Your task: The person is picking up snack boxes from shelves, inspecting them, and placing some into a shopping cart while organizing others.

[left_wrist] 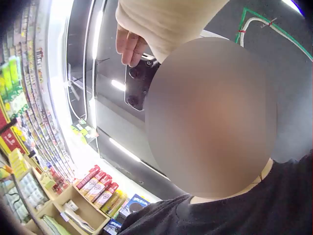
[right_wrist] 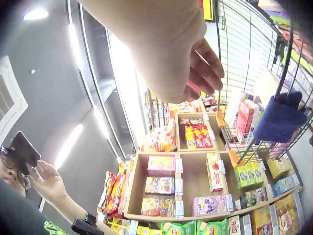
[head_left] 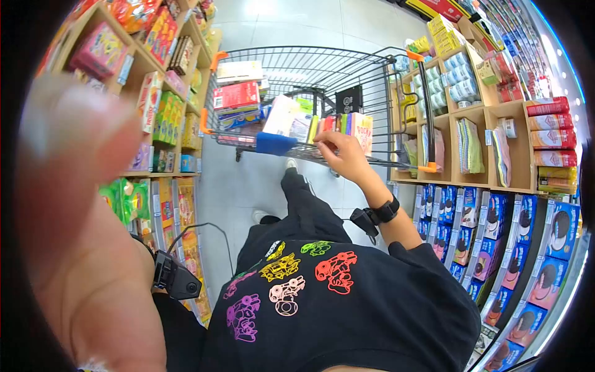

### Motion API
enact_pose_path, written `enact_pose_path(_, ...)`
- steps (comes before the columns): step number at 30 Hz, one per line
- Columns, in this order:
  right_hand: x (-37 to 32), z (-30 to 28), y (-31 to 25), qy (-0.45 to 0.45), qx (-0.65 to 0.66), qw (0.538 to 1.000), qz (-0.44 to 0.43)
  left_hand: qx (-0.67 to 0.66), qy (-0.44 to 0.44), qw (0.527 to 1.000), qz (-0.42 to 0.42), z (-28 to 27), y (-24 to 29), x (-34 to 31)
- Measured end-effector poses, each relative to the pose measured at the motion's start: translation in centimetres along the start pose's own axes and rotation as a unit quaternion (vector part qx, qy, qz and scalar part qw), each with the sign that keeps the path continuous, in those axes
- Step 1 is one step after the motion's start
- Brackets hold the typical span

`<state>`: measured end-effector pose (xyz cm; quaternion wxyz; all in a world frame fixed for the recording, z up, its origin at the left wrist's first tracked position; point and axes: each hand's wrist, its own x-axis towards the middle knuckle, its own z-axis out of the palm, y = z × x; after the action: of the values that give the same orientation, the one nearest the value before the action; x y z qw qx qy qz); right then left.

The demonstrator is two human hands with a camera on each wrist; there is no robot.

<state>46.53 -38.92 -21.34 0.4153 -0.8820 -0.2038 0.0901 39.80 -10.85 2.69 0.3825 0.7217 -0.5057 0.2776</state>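
Observation:
My left hand (head_left: 80,155) is raised close to the head camera, large and blurred in the head view. In the left wrist view its fingers reach beside a black head-worn device (left_wrist: 138,84); the right wrist view shows that hand (right_wrist: 50,184) with fingers extended next to the device. My right hand (head_left: 345,156) hovers by the near edge of a wire shopping cart (head_left: 297,56), fingers loosely bent and holding nothing. Just past its fingertips stand several snack boxes, among them a Pocky box (head_left: 363,131). A blue cloth-like wrap (head_left: 276,144) sits on the cart's rim to the left.
Wooden shelves (head_left: 527,184) of packaged goods line the right side, with blue cookie boxes (head_left: 525,214) below. Snack shelves (right_wrist: 195,152) stand on the left. A red box (head_left: 236,95) lies among other packages in the cart. A thin black cable (head_left: 211,225) loops by my left wrist.

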Motion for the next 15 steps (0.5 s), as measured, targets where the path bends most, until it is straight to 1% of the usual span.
enact_pose_path(2, 0.5, -1.2, 2.4, 0.006, 0.015, 0.999, 0.038, -0.008, -0.012, 1.000, 0.009, 2.0, -2.0, 1.4)
enact_pose_path(4, 1.3, -2.3, 4.4, 0.003, 0.010, 0.999, 0.047, -0.014, -0.022, 1.000, 0.008, 4.0, -4.1, 2.8)
enact_pose_path(8, 4.0, -3.6, 9.3, 0.007, 0.003, 1.000, 0.029, -0.022, -0.033, 0.999, 0.009, 7.7, -7.7, 5.4)
enact_pose_path(9, 4.2, -4.1, 9.8, 0.001, 0.007, 1.000, 0.026, -0.026, -0.034, 0.999, 0.004, 8.5, -8.6, 5.9)
enact_pose_path(10, 4.6, -4.7, 10.3, -0.008, 0.026, 0.998, 0.061, -0.034, -0.037, 0.999, 0.001, 9.2, -9.5, 6.7)
enact_pose_path(11, 5.1, -5.4, 10.8, -0.042, 0.076, 0.985, 0.149, -0.035, -0.040, 0.999, 0.001, 10.0, -10.3, 7.3)
enact_pose_path(13, 5.5, -5.4, 14.6, 0.021, 0.143, 0.980, 0.138, -0.044, -0.044, 0.998, -0.002, 11.5, -11.7, 8.5)
enact_pose_path(15, 5.3, -6.0, 17.9, 0.060, 0.171, 0.969, 0.170, -0.054, -0.044, 0.998, 0.001, 13.2, -13.1, 9.5)
